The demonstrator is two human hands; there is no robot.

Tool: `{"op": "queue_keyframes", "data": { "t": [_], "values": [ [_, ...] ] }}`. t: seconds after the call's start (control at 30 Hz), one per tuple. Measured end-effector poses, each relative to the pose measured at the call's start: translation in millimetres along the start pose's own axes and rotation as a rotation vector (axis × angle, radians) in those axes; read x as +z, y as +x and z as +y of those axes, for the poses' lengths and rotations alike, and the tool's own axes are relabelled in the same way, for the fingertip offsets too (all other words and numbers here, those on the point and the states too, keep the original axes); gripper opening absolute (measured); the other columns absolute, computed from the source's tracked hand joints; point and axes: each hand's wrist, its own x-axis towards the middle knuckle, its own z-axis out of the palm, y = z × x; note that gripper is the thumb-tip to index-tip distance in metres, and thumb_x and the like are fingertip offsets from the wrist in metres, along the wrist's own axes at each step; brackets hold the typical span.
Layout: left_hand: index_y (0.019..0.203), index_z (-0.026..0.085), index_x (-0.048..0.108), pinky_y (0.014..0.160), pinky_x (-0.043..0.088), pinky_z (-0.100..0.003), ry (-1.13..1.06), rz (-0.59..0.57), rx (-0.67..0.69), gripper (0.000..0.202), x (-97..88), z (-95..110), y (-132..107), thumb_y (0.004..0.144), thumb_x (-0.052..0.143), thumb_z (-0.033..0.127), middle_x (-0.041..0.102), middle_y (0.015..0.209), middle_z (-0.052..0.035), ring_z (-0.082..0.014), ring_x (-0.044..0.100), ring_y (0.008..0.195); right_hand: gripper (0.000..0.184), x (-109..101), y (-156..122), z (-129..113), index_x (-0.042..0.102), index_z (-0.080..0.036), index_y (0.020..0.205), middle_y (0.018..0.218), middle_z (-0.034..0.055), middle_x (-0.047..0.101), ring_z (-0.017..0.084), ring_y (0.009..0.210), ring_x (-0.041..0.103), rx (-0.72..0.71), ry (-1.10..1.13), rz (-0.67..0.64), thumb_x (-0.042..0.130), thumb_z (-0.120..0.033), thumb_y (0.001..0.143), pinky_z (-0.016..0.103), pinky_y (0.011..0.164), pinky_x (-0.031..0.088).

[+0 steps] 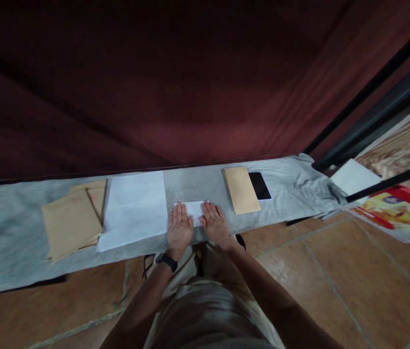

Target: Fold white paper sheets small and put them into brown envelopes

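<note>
A small white folded sheet of paper (pixel 194 209) lies on the grey cloth in front of me, partly covered by my hands. My left hand (pixel 180 227) presses flat on its left end, fingers stretched forward, a dark band on the wrist. On its right end rests my right hand (pixel 215 222), palm down with the fingers extended. To the left of my hands are large white sheets of paper (pixel 135 206). A stack of brown envelopes (pixel 241 190) lies to the right.
Several loose brown envelopes (pixel 72 223) overlap at the left. A dark phone (pixel 259 186) lies beside the right stack. The grey cloth (pixel 288 189) covers a narrow bench, with a dark red curtain (pixel 197 97) behind it. A colourful box (pixel 401 213) stands at the far right.
</note>
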Motion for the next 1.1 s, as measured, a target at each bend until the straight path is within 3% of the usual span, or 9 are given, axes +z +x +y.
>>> {"op": "queue_keyframes", "data": {
  "t": [0.07,0.17,0.47,0.67,0.83,0.97,1.1],
  "values": [
    [0.157,0.005,0.031,0.123,0.029,-0.057,0.018,0.007,0.016,0.061,-1.1,1,-6,0.102,0.034,0.032,0.034,0.162,-0.0216,-0.0321,0.026,0.154,0.053,-1,-1,5,0.039,-0.010,0.155,0.159,0.0133,0.041,0.026,0.148,0.038,0.019,-0.017,-0.011,0.035,-0.033,0.108,0.048,0.123,0.024],
    [0.156,0.005,0.034,0.123,0.028,-0.056,0.050,0.003,0.039,0.059,-6.2,4,-17,0.103,0.033,0.033,0.034,0.162,-0.0221,-0.0315,0.025,0.154,0.052,-1,-3,10,0.038,-0.011,0.156,0.160,0.0116,0.040,0.026,0.149,0.037,0.024,-0.028,-0.014,0.033,-0.033,0.108,0.047,0.124,0.024],
    [0.157,0.020,0.038,0.125,0.024,-0.056,0.094,-0.113,0.185,0.056,-19.7,24,-49,0.102,0.036,0.033,0.036,0.164,-0.0089,-0.0295,0.020,0.156,0.053,-1,-4,17,0.036,-0.014,0.157,0.159,0.0120,0.042,0.026,0.148,0.038,0.015,0.016,-0.002,0.035,-0.032,0.107,0.049,0.123,0.026],
    [0.155,0.006,0.034,0.123,0.029,-0.051,0.089,-0.085,0.127,0.066,-19.9,19,-51,0.102,0.036,0.044,0.035,0.162,-0.0209,-0.0310,0.028,0.153,0.053,-2,-6,20,0.037,-0.016,0.157,0.160,0.0111,0.042,0.027,0.148,0.038,0.043,0.038,-0.002,0.037,-0.033,0.107,0.050,0.122,0.027],
    [0.155,0.000,0.031,0.122,0.029,-0.054,0.089,-0.052,0.103,0.073,-24.3,6,-57,0.101,0.037,0.049,0.035,0.160,-0.0266,-0.0350,0.029,0.152,0.052,-4,-2,30,0.043,-0.014,0.154,0.159,0.0115,0.044,0.027,0.147,0.039,0.051,0.091,-0.029,0.044,-0.031,0.104,0.049,0.122,0.028],
    [0.155,-0.001,0.029,0.122,0.029,-0.055,0.095,-0.034,0.116,0.075,-22.9,4,-59,0.101,0.037,0.050,0.034,0.160,-0.0287,-0.0357,0.027,0.153,0.053,-5,21,33,0.046,-0.012,0.151,0.155,0.0139,0.049,0.025,0.145,0.043,0.080,0.143,-0.062,0.049,-0.022,0.099,0.046,0.120,0.032],
    [0.155,-0.002,0.028,0.122,0.029,-0.056,0.110,-0.014,0.133,0.076,-20.5,4,-60,0.102,0.035,0.050,0.034,0.160,-0.0296,-0.0362,0.027,0.153,0.051,-10,50,29,0.052,-0.018,0.147,0.149,0.0111,0.056,0.022,0.139,0.049,0.058,0.138,-0.120,0.053,-0.017,0.096,0.043,0.119,0.033]
  ]
}}
